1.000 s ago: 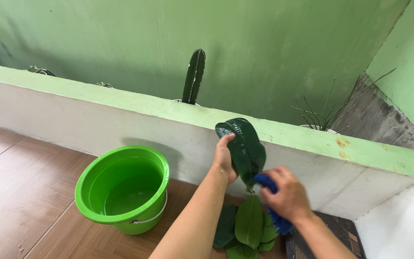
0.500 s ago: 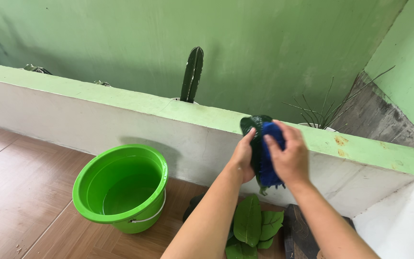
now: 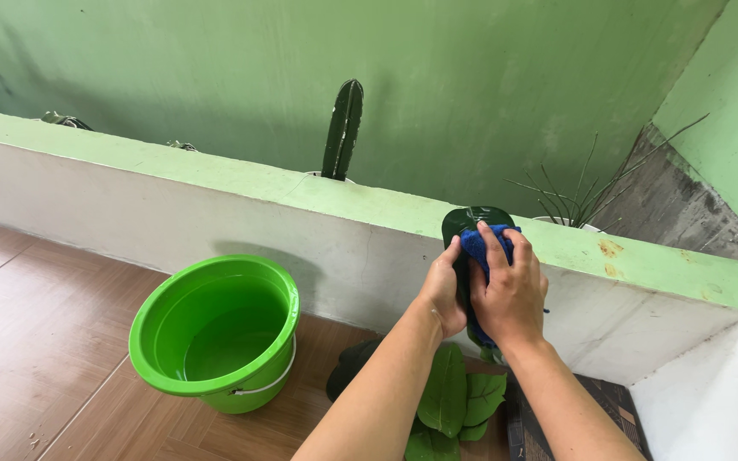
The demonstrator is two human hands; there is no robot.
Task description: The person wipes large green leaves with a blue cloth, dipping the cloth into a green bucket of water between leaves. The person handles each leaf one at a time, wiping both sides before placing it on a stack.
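Upright, a glossy dark-green leaf (image 3: 470, 219) under blue cloth (image 3: 480, 243)

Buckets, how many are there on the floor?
1. The green bucket stands on the brown floor beside the low wall, to the left of the person's left hand. It has water inside. No others show.

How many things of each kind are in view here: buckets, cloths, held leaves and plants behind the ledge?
Round bright green plastic bucket: 1
Blue fuzzy cloth, pressed by the right hand: 1
Dark green glossy leaf, held up by the left hand: 1
Tall dark green columnar cactus: 1
Thin spiky-leaved plant: 1
Total: 5, not counting the pile of green leaves on the floor, partly hidden.
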